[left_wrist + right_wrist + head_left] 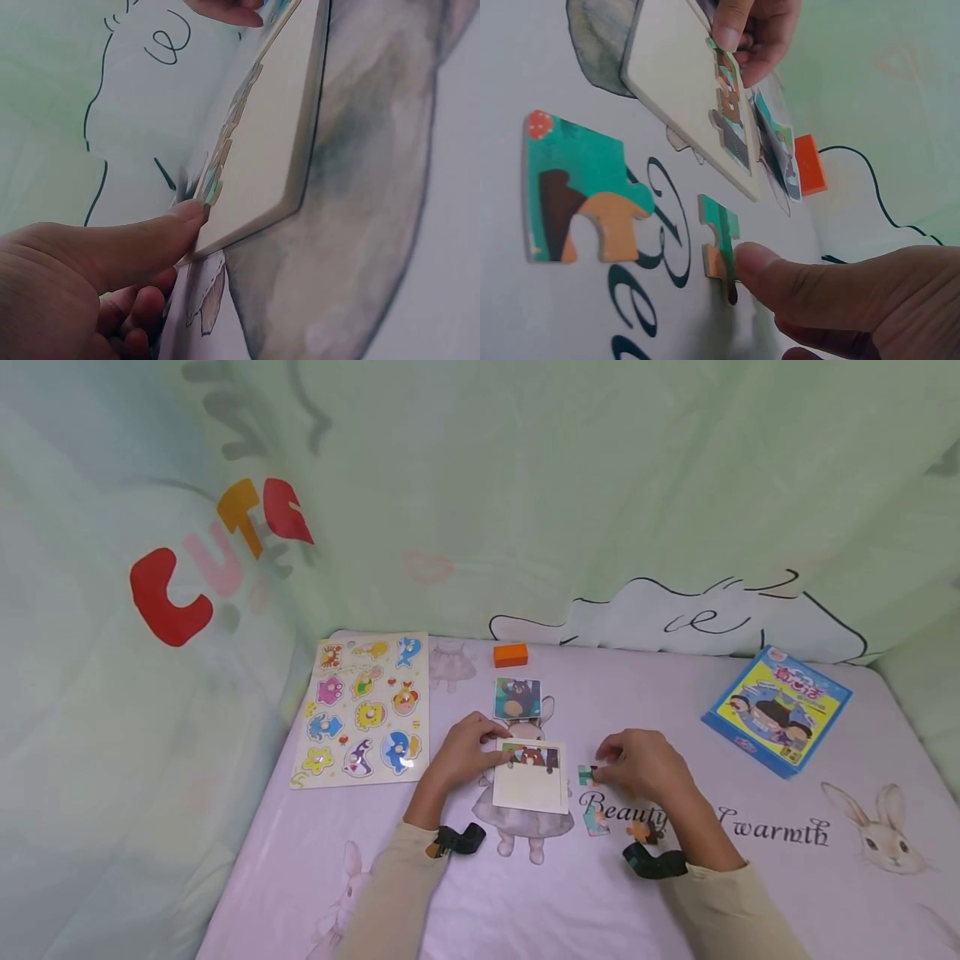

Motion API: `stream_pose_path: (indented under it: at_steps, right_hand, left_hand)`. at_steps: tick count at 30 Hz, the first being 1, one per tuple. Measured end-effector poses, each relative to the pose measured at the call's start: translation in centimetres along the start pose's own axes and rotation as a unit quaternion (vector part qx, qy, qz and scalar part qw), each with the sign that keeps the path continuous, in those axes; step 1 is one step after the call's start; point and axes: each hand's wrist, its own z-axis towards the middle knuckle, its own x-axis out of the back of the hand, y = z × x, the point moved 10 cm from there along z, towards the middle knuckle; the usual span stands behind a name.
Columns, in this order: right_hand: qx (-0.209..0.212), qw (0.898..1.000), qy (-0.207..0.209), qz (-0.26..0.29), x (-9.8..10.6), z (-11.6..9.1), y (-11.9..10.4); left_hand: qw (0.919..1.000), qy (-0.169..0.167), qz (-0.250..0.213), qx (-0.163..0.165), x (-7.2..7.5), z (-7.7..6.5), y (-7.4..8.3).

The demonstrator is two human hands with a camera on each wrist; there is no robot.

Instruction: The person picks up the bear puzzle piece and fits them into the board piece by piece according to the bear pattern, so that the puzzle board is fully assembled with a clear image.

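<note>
Fingers of the left hand (467, 752) hold a square cream puzzle board (529, 791) between the tabletop's (555, 910) side edges (head view). Left wrist view: thumb bumps might loosen picture pieces (213, 184). Right wrist view: right hand (840, 300) touches a green-orange jigsaw piece (721, 232); can't tell if pinched. Loosely held, it may slip.

Smooth matt wood-like tray (528, 792), smooth puzzle piece (721, 225), glossy card box (783, 706), matt cloth sleeves (401, 881), creased cloth backdrop (465, 477)
</note>
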Motion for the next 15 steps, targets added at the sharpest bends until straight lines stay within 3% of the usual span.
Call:
stream_pose_path:
  at_steps: [15]
  right_hand:
    - [-0.001,1.0,0.008,-0.017,-1.09,-0.15,0.11]
  left_hand:
    - [0.9999,0.013,0.004,-0.007,-0.02,0.18,-0.03]
